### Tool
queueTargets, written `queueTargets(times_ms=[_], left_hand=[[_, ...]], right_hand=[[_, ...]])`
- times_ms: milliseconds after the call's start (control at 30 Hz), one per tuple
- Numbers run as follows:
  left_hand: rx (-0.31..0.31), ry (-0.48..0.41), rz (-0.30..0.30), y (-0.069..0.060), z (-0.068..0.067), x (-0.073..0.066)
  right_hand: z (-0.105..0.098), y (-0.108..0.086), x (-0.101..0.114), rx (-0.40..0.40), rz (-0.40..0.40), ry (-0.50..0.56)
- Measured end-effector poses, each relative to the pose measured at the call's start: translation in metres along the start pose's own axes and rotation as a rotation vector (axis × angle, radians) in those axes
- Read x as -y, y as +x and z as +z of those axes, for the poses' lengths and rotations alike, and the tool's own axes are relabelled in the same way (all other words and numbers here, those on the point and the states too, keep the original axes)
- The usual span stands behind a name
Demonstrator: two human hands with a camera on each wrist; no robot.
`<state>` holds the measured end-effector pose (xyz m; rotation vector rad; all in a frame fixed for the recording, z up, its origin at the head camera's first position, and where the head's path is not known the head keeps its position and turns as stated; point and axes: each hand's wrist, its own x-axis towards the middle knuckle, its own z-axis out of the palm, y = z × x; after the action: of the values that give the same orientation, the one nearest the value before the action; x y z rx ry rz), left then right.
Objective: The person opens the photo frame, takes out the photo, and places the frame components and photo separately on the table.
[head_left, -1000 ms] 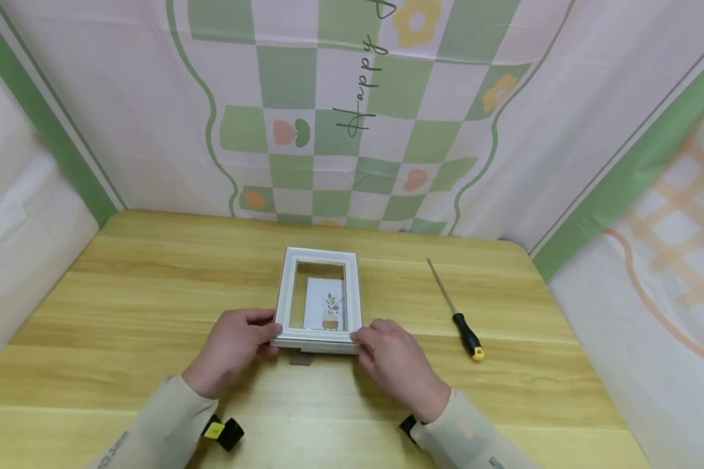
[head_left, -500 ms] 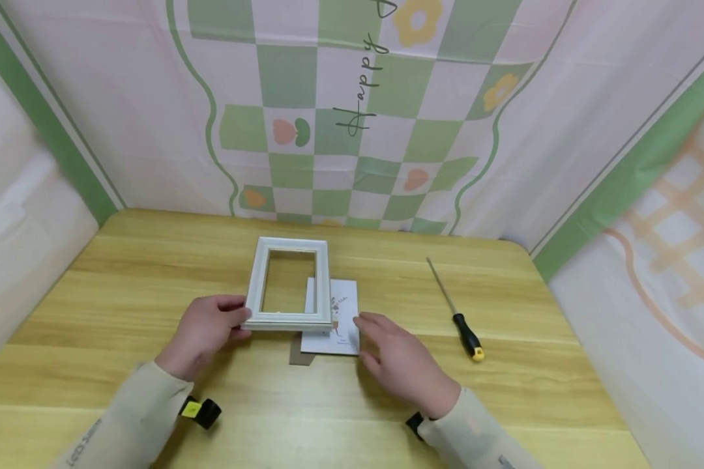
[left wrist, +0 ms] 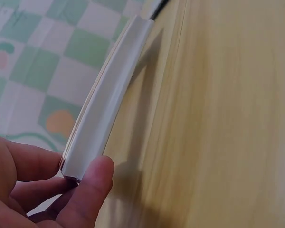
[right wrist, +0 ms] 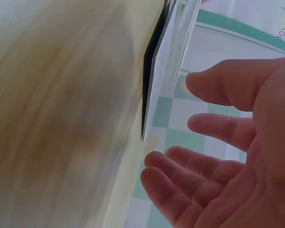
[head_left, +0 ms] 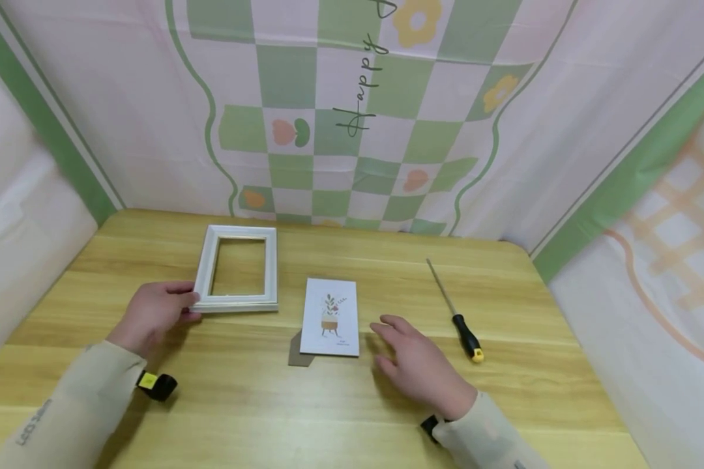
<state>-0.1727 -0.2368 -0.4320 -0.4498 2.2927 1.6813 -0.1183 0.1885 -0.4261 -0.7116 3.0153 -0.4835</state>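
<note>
A white picture frame (head_left: 234, 303) with a see-through middle is at the left of the table in the head view. My left hand (head_left: 155, 312) pinches its near left corner; in the left wrist view the thumb (left wrist: 97, 183) lies on one face of the frame edge (left wrist: 109, 99). At the table's middle lies a white card-like panel (head_left: 313, 319) printed with a potted plant. A dark brown flap (head_left: 299, 355) sticks out from under its near left corner. My right hand (head_left: 419, 365) hovers to the right of the panel, fingers relaxed and apart from it, holding nothing.
A screwdriver (head_left: 466, 339) with a black and yellow handle lies right of my right hand, its shaft pointing away. The wooden table (head_left: 305, 423) ends at a green and white checked cloth backdrop (head_left: 340, 176). Cloth also hangs at both sides.
My left hand has carried the picture frame left and away, off the printed panel, which is now uncovered. My right hand has let go of the frame and drawn slightly right.
</note>
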Motion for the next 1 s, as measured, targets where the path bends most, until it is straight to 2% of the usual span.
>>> queueTargets(times_ms=[167,333,533,667,767,933,1000], left_hand=[[-0.006,-0.010,-0.034,0.010,-0.017,0.003],[-0.032,0.005,-0.048,0.017,-0.027,0.005],[-0.070,0.028,-0.021,0.027,-0.034,0.004],[-0.101,0.084,-0.002,0.032,-0.037,0.005],[-0.123,0.180,0.018,0.031,-0.039,0.005],[-0.178,0.510,0.149,0.026,-0.044,0.007],[-0.197,0.604,0.183,0.025,-0.045,0.008]], right_hand=[[0.000,-0.001,-0.002,0.008,0.007,-0.002],[0.001,-0.003,-0.003,0.009,0.009,-0.005],[0.000,-0.005,-0.005,0.017,0.024,0.002],[-0.001,-0.006,-0.006,0.033,0.035,0.011],[-0.003,-0.007,-0.007,0.043,0.043,0.014],[-0.003,-0.007,-0.009,0.051,0.042,0.015],[-0.002,-0.008,-0.010,0.054,0.039,0.014]])
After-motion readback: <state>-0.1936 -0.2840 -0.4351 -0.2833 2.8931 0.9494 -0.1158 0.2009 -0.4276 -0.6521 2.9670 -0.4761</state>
